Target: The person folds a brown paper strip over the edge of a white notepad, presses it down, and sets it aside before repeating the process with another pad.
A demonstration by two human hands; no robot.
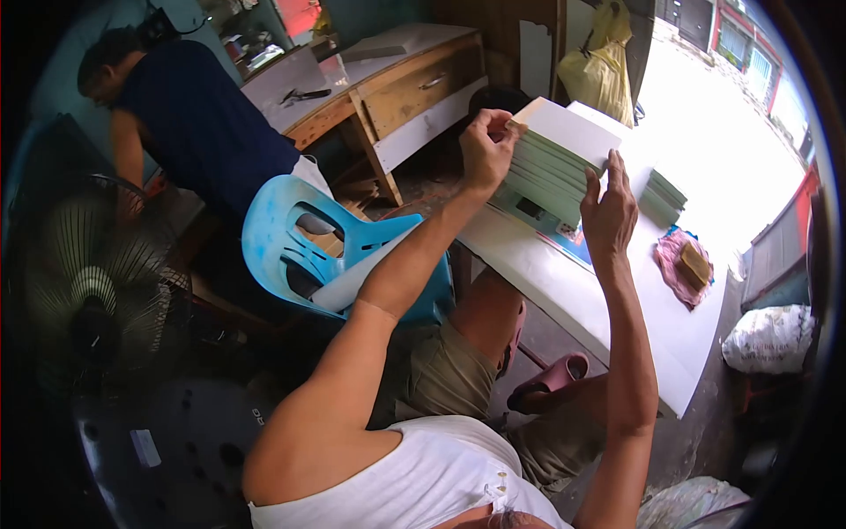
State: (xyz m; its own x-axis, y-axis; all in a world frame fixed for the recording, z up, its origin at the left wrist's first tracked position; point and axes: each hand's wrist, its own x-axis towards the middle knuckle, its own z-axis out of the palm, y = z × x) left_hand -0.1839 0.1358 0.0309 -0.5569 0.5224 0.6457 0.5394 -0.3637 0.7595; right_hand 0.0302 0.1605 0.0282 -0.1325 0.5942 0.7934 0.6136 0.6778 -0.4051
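Note:
On the white table in front of me stands a stack of paper pads (560, 154) with pale green edges and a white top. My left hand (491, 152) is at its left corner, fingers bent and closed on the edge near the top. Along the stack's right side lies my right hand (610, 210), open, its fingers stretched out and its fingertips at the top corner. Under the stack, printed sheets (564, 236) stick out toward me. A smaller green-edged stack (663, 198) sits farther right. Nearby, a yellowish block (693, 265) rests on a crumpled pink cloth (671, 280).
The white table (652, 344) reaches close to my knees. At left are a blue plastic chair (286, 207), a fan (92, 282) and a bent-over person (198, 119). A wooden desk (410, 93) stands behind; a yellow bag (601, 66) hangs near the bright doorway.

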